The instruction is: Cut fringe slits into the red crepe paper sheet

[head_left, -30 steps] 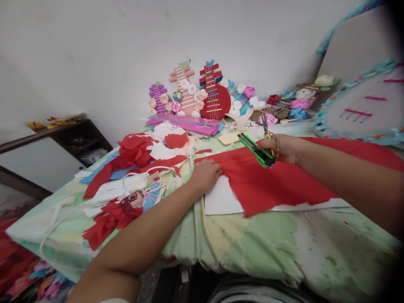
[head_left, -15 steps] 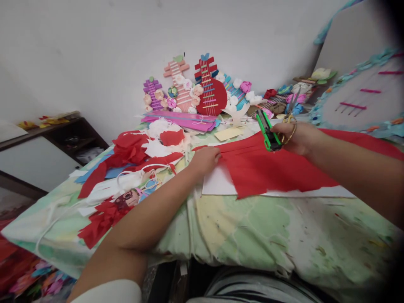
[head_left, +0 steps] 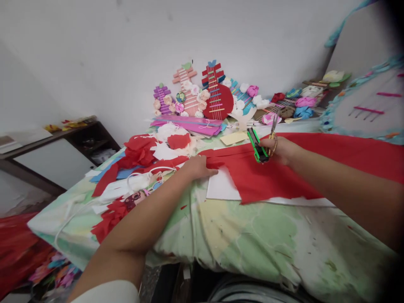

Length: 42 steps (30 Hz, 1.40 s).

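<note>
My left hand (head_left: 201, 167) is closed on the left end of a red sheet (head_left: 280, 176), thin like crepe paper or cloth, with an uneven cut edge. Under it lies a white board (head_left: 222, 185), whose left corner shows bare. My right hand (head_left: 282, 149) hovers over the sheet, wrapped around gold-handled scissors (head_left: 273, 128) with blades pointing up and away. The same hand also carries a green and black tool (head_left: 258, 145), possibly a stapler; its exact kind is unclear.
Red scraps (head_left: 139, 151), white scraps and a white cord (head_left: 162, 168) crowd the table's left side. Decorated paper instruments (head_left: 217, 101) lean on the wall behind purple sheets (head_left: 189, 125). A large blue-trimmed panel (head_left: 356, 105) stands at right. A low cabinet (head_left: 63, 160) is at left.
My right hand has moved left and slightly down with the scissors and green tool. My left hand has lowered, its thumb now stretched right. The view has shifted slightly left.
</note>
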Motion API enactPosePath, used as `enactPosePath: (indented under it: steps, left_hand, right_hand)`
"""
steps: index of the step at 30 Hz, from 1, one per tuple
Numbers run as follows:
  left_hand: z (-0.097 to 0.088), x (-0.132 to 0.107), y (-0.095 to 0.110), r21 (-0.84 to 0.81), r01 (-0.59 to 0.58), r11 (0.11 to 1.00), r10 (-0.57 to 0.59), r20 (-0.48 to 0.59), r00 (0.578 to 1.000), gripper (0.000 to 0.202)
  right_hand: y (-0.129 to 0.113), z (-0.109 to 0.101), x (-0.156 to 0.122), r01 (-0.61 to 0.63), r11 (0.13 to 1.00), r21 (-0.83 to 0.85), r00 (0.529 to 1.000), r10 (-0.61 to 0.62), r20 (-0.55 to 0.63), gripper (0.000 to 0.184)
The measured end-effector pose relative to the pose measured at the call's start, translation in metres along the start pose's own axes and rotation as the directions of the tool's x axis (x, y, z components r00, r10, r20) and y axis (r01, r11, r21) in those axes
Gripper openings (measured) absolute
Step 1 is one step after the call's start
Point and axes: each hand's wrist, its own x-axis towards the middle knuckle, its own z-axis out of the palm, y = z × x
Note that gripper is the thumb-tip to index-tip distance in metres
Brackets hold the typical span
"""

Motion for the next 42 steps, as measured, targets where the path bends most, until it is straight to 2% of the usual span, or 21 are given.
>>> enactPosePath:
  steps: [4, 8, 16, 24, 30, 37, 39, 42]
  left_hand:
    - [0.001, -0.004, -0.001, -0.005, 0.012, 1.000, -0.011, 0.064, 0.998, 0.026]
    - [0.004, -0.005, 0.005, -0.035, -0.023, 0.999, 0.024, 0.055, 0.998, 0.026]
    - [0.013, 0.001, -0.003, -0.122, -0.056, 0.991, 0.049, -0.061, 0.997, 0.027]
    - [0.013, -0.001, 0.003, -0.260, -0.067, 0.963, 0.030, -0.145, 0.989, 0.026]
    - [0.018, 0.003, 0.000, -0.427, -0.070, 0.901, -0.021, -0.204, 0.979, 0.025]
    - [0.027, 0.009, 0.002, -0.649, -0.089, 0.756, -0.089, -0.237, 0.967, 0.027]
    - [0.025, 0.008, 0.003, -0.666, -0.087, 0.741, -0.100, -0.237, 0.966, 0.026]
    - [0.020, 0.008, 0.001, -0.641, -0.072, 0.764, -0.123, -0.254, 0.959, 0.026]
  right_hand:
    - [0.009, -0.004, 0.000, -0.117, 0.991, -0.059, 0.993, 0.115, -0.032, 0.020]
    - [0.012, -0.004, -0.002, -0.124, 0.991, -0.046, 0.992, 0.124, -0.015, 0.019]
    - [0.014, -0.009, -0.005, -0.075, 0.997, 0.001, 0.996, 0.075, 0.051, 0.014]
    - [0.016, -0.006, -0.004, -0.071, 0.997, -0.013, 0.996, 0.072, 0.058, 0.014]
    - [0.017, -0.004, -0.002, -0.063, 0.998, -0.029, 0.996, 0.064, 0.058, 0.016]
    - [0.017, -0.003, -0.003, -0.054, 0.997, -0.048, 0.997, 0.057, 0.054, 0.018]
    - [0.015, -0.003, -0.004, -0.051, 0.997, -0.065, 0.997, 0.054, 0.054, 0.019]
    - [0.011, -0.002, -0.006, -0.040, 0.994, -0.104, 0.997, 0.046, 0.059, 0.019]
